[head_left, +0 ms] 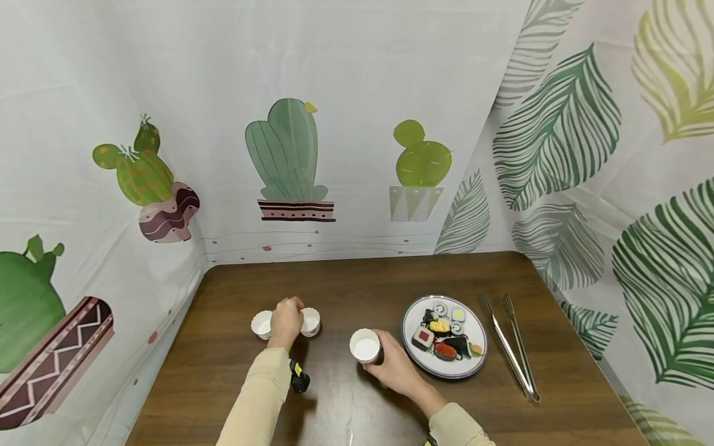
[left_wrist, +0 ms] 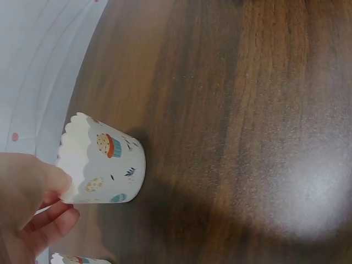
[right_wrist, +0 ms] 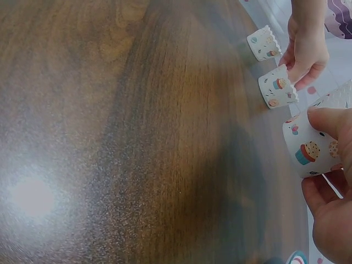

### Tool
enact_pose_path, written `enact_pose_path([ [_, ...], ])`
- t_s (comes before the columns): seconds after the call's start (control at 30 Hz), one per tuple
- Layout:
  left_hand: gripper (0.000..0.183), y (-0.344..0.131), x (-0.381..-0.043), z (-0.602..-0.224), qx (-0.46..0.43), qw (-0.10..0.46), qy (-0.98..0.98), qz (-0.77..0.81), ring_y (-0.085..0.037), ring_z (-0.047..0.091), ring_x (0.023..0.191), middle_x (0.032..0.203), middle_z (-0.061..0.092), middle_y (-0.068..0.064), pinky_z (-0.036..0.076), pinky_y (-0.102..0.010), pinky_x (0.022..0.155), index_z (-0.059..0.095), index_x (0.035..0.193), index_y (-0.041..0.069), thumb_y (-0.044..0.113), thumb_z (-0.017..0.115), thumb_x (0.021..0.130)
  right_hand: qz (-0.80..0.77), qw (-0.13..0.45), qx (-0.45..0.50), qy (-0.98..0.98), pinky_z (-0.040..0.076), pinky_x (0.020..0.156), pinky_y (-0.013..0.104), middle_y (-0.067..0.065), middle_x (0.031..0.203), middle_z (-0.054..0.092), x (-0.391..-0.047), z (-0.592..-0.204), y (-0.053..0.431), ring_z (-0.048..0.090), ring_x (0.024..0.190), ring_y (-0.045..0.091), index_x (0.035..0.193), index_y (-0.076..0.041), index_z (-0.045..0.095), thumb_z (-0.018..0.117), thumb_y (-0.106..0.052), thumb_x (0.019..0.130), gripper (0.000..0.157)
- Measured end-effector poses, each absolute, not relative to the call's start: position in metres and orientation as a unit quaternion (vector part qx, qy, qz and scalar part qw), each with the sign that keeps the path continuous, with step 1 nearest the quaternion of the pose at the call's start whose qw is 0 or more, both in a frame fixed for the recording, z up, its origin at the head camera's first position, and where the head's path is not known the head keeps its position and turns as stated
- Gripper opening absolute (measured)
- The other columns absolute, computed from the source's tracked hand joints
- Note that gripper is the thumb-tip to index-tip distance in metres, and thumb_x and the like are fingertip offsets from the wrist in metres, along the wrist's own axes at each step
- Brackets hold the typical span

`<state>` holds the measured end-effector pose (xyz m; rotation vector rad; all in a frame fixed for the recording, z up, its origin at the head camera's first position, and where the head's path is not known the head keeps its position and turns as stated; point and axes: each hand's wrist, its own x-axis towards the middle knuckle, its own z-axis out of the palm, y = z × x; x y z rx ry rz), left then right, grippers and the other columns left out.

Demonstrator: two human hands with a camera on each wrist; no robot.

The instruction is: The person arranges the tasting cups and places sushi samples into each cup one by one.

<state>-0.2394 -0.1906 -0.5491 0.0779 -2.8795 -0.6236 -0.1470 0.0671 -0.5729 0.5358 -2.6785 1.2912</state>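
Note:
Three white paper baking cups with scalloped rims and printed cupcakes are on the left and middle of the table. My left hand (head_left: 287, 322) pinches the rim of the middle cup (left_wrist: 110, 162), which stands upright on the wood. Just left of that hand is another cup (head_left: 260, 324), partly covered by it in the head view. With thumb and fingers curled round its side, my right hand (head_left: 397, 367) holds the third cup (head_left: 365, 347), its open top facing up. In the right wrist view this held cup (right_wrist: 308, 148) appears near the right edge.
A round white plate (head_left: 409, 353) bearing several sushi pieces (head_left: 440, 326) lies right of my right hand. Metal tongs (head_left: 512, 353) rest farther right, their two arms spread. Printed cloth (head_left: 357, 124) hangs behind the brown wooden table (head_left: 357, 285) and along its sides.

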Motion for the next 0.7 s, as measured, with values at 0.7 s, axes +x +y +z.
enact_pose_path([
  [0.7,0.013,-0.170,-0.235,-0.508,-0.059,0.138,-0.965,-0.217,-0.023,0.063,0.073,0.081,0.062,-0.002,0.049,-0.041,0.063,0.067,0.085,0.012,0.008,0.071,0.073,0.429,0.063,0.181,-0.883,0.044,0.092,0.042,0.009,0.112,0.057,-0.150,-0.575,0.066,0.055,0.106,0.022,0.120,-0.003,0.050,0.082,-0.012,0.063,0.067],
])
